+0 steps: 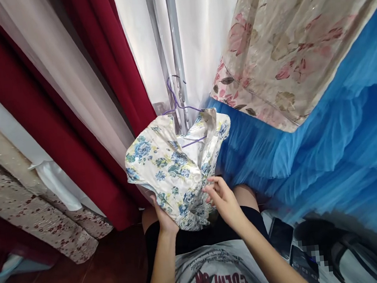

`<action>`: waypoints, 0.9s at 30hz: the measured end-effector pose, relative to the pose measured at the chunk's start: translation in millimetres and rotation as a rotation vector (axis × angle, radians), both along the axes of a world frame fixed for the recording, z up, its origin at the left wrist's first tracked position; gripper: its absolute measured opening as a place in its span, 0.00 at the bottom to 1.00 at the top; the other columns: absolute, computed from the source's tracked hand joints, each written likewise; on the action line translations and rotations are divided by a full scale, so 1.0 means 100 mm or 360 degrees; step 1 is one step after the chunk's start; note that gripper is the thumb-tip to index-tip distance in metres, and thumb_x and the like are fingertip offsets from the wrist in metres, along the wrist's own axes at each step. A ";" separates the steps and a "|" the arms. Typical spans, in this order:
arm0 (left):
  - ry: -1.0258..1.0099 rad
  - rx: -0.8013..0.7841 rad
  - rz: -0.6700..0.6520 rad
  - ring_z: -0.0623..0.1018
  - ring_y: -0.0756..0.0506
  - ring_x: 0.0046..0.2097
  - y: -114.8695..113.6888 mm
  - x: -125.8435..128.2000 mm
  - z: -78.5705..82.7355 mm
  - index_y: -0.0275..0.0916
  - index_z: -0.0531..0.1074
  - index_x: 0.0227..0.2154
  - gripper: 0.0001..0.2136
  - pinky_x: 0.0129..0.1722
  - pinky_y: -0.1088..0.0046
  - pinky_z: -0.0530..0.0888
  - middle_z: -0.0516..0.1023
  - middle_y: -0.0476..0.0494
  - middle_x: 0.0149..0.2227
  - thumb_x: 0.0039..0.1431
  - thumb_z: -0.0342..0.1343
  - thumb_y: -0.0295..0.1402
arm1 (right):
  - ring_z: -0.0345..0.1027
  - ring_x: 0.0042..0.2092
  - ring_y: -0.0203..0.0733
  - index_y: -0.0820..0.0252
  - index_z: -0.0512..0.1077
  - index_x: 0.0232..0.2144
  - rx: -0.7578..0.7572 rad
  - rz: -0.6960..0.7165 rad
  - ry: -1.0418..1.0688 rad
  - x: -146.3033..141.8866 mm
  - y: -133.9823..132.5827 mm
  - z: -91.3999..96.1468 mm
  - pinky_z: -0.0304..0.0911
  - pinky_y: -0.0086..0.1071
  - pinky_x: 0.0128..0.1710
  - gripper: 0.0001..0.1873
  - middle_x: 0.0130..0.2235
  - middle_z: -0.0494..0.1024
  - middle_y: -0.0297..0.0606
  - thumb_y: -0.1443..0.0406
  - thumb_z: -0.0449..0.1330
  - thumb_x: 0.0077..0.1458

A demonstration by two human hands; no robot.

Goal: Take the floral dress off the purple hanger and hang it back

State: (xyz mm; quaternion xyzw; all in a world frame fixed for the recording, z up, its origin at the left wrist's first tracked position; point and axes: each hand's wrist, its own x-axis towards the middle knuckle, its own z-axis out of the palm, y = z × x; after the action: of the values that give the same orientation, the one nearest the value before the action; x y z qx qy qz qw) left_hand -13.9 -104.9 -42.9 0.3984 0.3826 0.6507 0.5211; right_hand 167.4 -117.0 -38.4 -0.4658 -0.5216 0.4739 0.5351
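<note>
A cream garment with blue flowers (171, 165) hangs on a purple wire hanger (180, 109), hooked on a metal window bar. My left hand (164, 217) is closed on the lower left hem of the garment, with most of its fingers under the cloth. My right hand (222, 198) is beside the lower right edge, fingers curled and pinching or touching the fabric there. Both forearms reach up from my lap.
Red curtains (83, 125) and white sheers (204, 28) hang behind. A blue cloth (335, 140) and a floral beige cloth (286, 47) drape at the right. Patterned fabric rolls (31, 210) lean at the left. Two phones (290, 247) lie near my right knee.
</note>
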 end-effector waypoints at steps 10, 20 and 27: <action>0.0305 0.0042 0.0024 0.75 0.35 0.63 -0.18 -0.05 0.02 0.40 0.71 0.61 0.33 0.66 0.56 0.68 0.79 0.39 0.57 0.50 0.72 0.36 | 0.65 0.28 0.42 0.54 0.62 0.34 0.0239 0.0079 -0.0285 -0.20 0.57 0.15 0.59 0.34 0.32 0.12 0.25 0.68 0.29 0.55 0.51 0.67; 0.0598 -0.0044 0.0584 0.80 0.31 0.54 0.14 -0.45 -0.15 0.34 0.77 0.46 0.23 0.58 0.50 0.74 0.82 0.33 0.48 0.49 0.70 0.40 | 0.53 0.26 0.36 0.56 0.61 0.23 0.0282 0.0085 -0.0336 -0.14 0.53 0.11 0.47 0.31 0.27 0.13 0.22 0.59 0.28 0.64 0.51 0.60; 0.0906 0.0435 0.1292 0.75 0.40 0.53 0.08 -0.13 -0.33 0.40 0.65 0.57 0.25 0.57 0.58 0.72 0.72 0.35 0.55 0.57 0.64 0.34 | 0.54 0.22 0.36 0.55 0.64 0.29 0.0265 0.0181 -0.0036 -0.24 0.45 0.01 0.51 0.30 0.24 0.13 0.19 0.60 0.25 0.57 0.51 0.65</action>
State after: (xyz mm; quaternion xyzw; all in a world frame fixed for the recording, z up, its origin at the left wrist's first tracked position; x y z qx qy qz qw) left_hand -26.5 -97.3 -76.0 0.4437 0.5445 0.7104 0.0448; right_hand 143.0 -72.0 -37.9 -0.3948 -0.5908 0.4532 0.5382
